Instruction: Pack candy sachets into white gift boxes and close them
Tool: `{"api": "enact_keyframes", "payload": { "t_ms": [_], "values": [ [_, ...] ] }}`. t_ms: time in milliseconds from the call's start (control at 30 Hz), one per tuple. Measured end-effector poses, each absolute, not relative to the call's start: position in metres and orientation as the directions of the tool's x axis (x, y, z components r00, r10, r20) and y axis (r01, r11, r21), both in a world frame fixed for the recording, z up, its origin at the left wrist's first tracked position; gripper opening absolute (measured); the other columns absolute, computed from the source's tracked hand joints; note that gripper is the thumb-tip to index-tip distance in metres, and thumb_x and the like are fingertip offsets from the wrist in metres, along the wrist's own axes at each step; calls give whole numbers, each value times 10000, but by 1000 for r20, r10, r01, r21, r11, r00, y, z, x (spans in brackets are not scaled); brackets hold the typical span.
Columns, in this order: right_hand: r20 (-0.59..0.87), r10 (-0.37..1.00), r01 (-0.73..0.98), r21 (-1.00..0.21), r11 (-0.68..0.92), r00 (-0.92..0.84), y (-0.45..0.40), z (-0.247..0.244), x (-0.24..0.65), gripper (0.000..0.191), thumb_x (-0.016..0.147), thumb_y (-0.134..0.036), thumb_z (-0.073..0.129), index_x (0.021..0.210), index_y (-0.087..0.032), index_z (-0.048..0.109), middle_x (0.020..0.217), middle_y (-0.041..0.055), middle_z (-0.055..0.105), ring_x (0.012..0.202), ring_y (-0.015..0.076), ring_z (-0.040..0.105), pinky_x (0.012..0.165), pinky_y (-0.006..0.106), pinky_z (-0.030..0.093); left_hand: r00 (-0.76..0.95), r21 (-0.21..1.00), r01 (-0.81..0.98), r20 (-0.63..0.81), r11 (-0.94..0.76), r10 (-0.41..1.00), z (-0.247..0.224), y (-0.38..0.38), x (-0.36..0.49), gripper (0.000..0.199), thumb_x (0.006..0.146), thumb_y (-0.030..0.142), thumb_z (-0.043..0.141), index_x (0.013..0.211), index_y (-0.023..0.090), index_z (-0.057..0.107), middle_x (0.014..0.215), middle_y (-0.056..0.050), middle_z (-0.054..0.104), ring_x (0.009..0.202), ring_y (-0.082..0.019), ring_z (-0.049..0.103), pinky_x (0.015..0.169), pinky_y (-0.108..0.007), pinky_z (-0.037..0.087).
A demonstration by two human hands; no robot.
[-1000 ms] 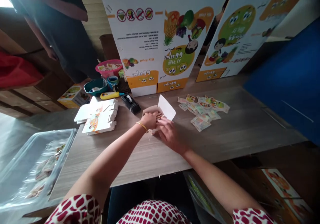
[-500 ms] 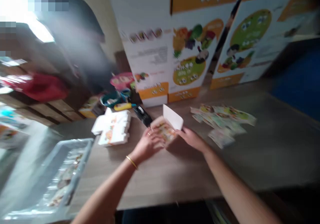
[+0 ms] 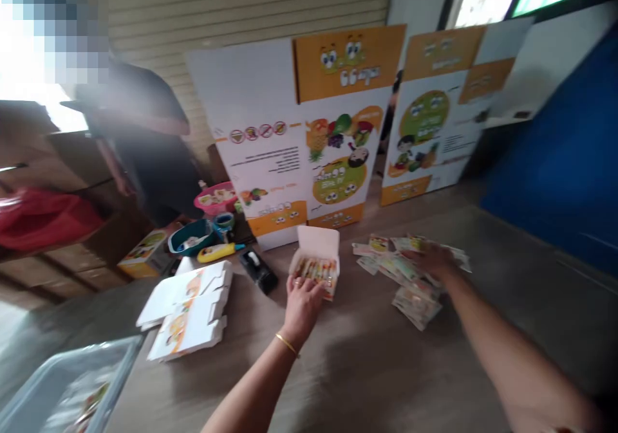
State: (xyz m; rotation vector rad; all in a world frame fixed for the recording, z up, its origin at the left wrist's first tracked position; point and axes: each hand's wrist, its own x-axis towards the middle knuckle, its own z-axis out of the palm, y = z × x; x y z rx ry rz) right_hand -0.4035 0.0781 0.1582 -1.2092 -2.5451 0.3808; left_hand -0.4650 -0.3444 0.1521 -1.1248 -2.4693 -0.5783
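While my left hand [image 3: 303, 307] rests open, fingertips touching the near edge of the white box [image 3: 316, 269] of packed sachets, my right hand [image 3: 431, 260] has moved off that box and spreads open on the loose sachets [image 3: 416, 305]. Lettering on the upright carton [image 3: 270, 169] is too blurred to read.

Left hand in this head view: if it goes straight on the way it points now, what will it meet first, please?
The left hand would first meet the open white carton holding small packets. Its fingertips seem to be at the carton's near edge, though the depth is hard to judge from this view.
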Motion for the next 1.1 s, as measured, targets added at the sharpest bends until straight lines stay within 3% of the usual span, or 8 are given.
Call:
{"api": "enact_keyframes", "payload": {
  "t_ms": [100,200,333,467,633,800,967,1100],
  "values": [
    [-46,701,690,-235,685,-712,45,152,-401,746,901,-638,596,1537,-258,504,1586,221,444,1458,455,402,1131,631,324,-639,161,737,484,657,598,158,-335,-476,245,984,254,557,1126,300,751,964,-74,726,1009,-265,633,1117,-508,325],
    [-58,567,566,-207,798,-821,10,153,-395,817,933,-679,526,1619,-272,351,1653,176,356,1518,452,289,1187,648,249,-679,149,689,474,709,560,166,-330,-486,288,997,297,503,1157,282,742,981,-120,725,1024,-313,630,1075,-545,343],
    [-80,441,448,-222,866,-894,-36,148,-367,877,921,-739,510,1625,-245,341,1694,164,278,1554,470,183,1202,701,162,-709,200,672,452,713,541,169,-333,-493,345,1013,340,453,1206,262,727,1030,-146,719,1056,-344,624,1068,-593,343],
    [-27,284,283,-232,931,-958,-86,141,-324,853,940,-693,530,1623,-219,341,1690,167,284,1558,467,168,1208,698,154,-636,280,757,523,590,568,172,-354,-466,406,995,347,513,1366,241,640,1398,-172,602,1347,-350,499,1169,-573,302],
    [-111,167,189,-236,953,-980,-119,163,-322,715,931,-503,630,1555,-202,450,1591,190,454,1482,442,347,1189,671,238,-456,330,879,377,343,806,161,-386,-379,442,1019,363,521,1450,274,561,1471,-115,586,1484,-294,408,1247,-555,262],
    [-5,287,278,-272,921,-958,-97,202,-404,591,936,-95,536,1522,-139,468,1522,202,536,1458,333,407,1213,585,244,-389,412,861,154,299,908,144,-399,-324,483,1007,419,548,1467,273,554,1586,-122,490,1508,-345,387,1236,-643,266],
    [-27,371,363,-285,887,-928,-82,216,-432,343,1037,-192,441,1234,-45,682,1219,240,714,1140,306,651,1021,462,469,-578,735,613,168,289,798,156,-407,-334,387,1025,426,513,1371,301,635,1428,-100,636,1404,-293,528,1208,-546,373],
    [84,343,308,-281,909,-936,-127,207,-388,482,1098,-293,271,1197,-73,689,1167,239,708,1079,293,656,960,426,478,-786,992,36,-47,122,616,159,-402,-349,569,980,531,582,1505,337,482,1558,-114,520,1416,-276,528,1152,-467,455]
  ]
}}
